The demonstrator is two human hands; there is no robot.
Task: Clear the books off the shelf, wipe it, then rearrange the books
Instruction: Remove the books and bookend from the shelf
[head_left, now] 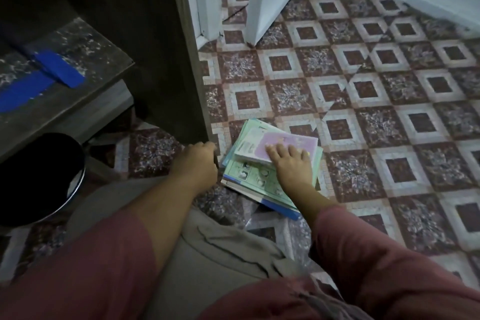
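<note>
Books are down on the floor, in a skewed stack just beside the cabinet's side panel and well apart from the shelf board w/ the blue tape.

The right hand lies flat on the top pink book, fingers straight and pressing, wrapped round nothing. The left hand sits at the panel's bottom corner w/ fingers curled. It's too dark there for me to tell whether it grips the edge or nothing at all.

Handling, as I judge it: thin soft-cover workbooks, light each, floppy, prob. slick cover-on-cover. The stack is fanned, so a top-only grab would likely shed the lower ones. I'd square the edges first, then go in under the bottom blue-edged book from both long sides, thumbs on top, and lift the lot as one block. Spine side is stiffest, so that's the best place to pinch.
</note>
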